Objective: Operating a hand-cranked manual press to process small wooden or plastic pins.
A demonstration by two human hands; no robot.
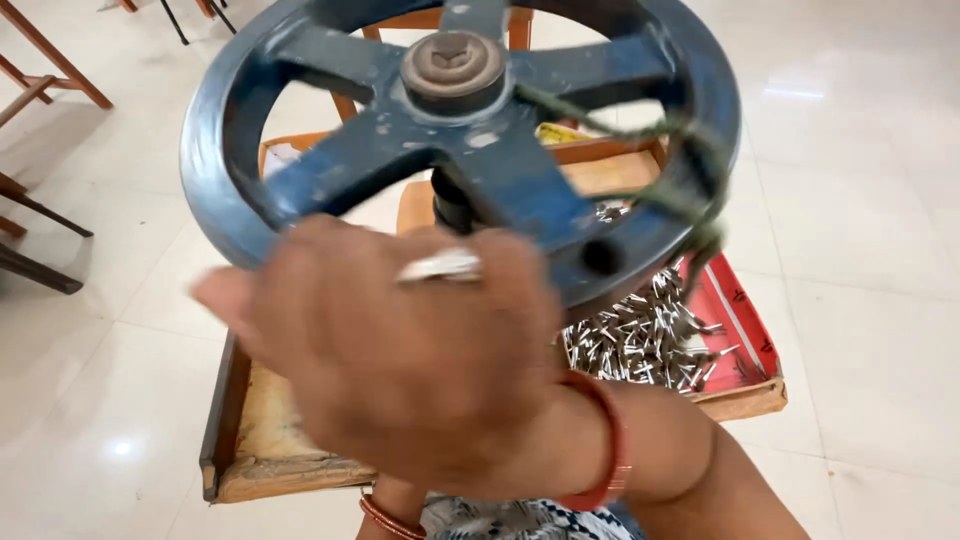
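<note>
Your right hand (pixel 400 360), blurred, curls loosely against the near rim of the blue spoked wheel (pixel 460 140); whether it grips, I cannot tell. Push smoothly along the rim. Left hand is hidden.

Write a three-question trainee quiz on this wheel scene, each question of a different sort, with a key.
1. True or false: the spoked blue metal wheel lies flat on the pale tiled floor.
2. Multiple choice: the red-lined cardboard box holds A) folded cloth, B) many small silver metal pieces, C) water.
3. Fill in: the person's right hand, blurred, with a silver ring, is in front of the wheel's ____ rim.

Key:
1. False; it is raised over a wooden frame.
2. B.
3. Lower. A red bangle circles that wrist.
</note>
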